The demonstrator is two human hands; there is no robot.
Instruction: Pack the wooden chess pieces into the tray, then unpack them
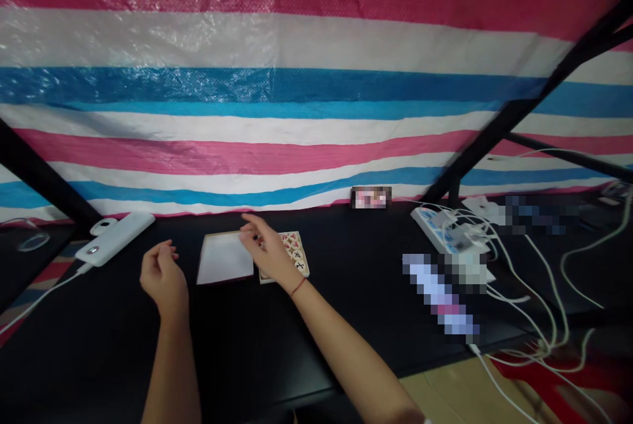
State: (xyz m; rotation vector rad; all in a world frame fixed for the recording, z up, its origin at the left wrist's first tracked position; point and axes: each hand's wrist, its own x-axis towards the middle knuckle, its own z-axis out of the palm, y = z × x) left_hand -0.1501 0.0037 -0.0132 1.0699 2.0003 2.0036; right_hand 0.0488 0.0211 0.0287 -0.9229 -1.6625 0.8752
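A shallow box (305, 273) of round, pale Chinese chess pieces (297, 254) lies on the black table, red and black characters showing on them. My right hand (270, 249) reaches across its left part and hides some pieces. The fingers point left over the edge of the white-lined lid (225, 259), thumb and forefinger apart, with no held thing visible. My left hand (164, 275) hovers left of the lid, apart from it. Its fingers are loosely curled in, and nothing shows in them.
A white power bank (116, 239) with a cable stands at the left. Toward the right are a blurred-out phone-like object (440, 295), a power strip (435, 229) and tangled white cables. A small pixelated box (370, 198) sits by the striped sheet (297, 94). Black frame bars slant on both sides.
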